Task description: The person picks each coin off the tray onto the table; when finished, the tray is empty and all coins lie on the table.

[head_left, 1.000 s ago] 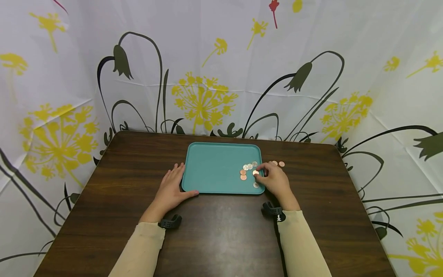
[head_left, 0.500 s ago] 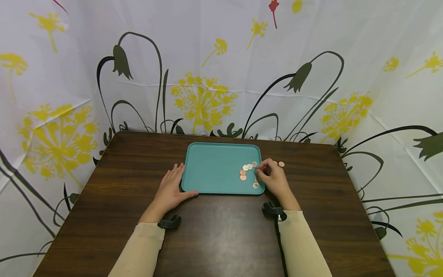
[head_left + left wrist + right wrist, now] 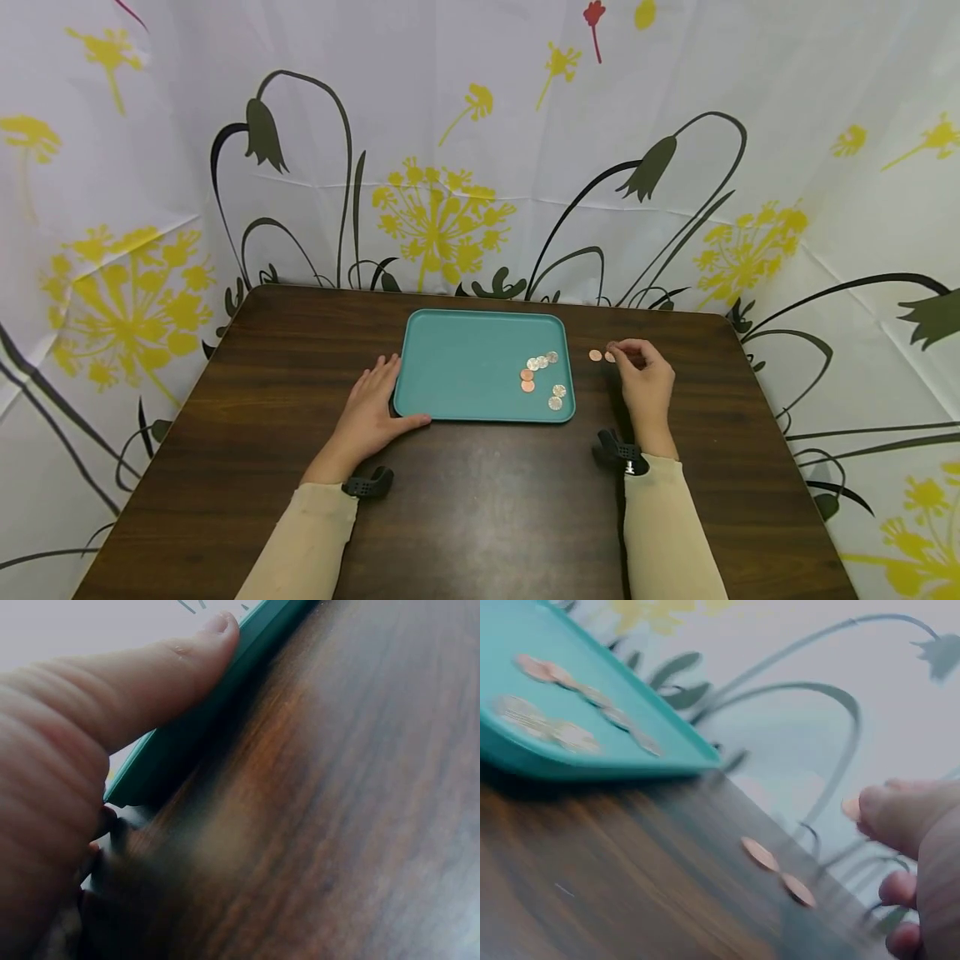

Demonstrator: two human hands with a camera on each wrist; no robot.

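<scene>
So, one copper coin (image 3: 851, 809) is pinched at the fingertips of the right hand (image 3: 647, 385), over the table just right of the tray. Two loose copper coins (image 3: 760, 853) lie side by side on the wood right by that hand. The teal tray (image 3: 461, 362) has two more coppers (image 3: 528, 386) plus five silver coins (image 3: 542, 362), all toward its right end. Left hand (image 3: 372, 408) has its fingers out straight beside the tray, thumb across the near-left corner. Flowery cloth (image 3: 480, 125) hangs behind the dark table (image 3: 480, 508).
</scene>
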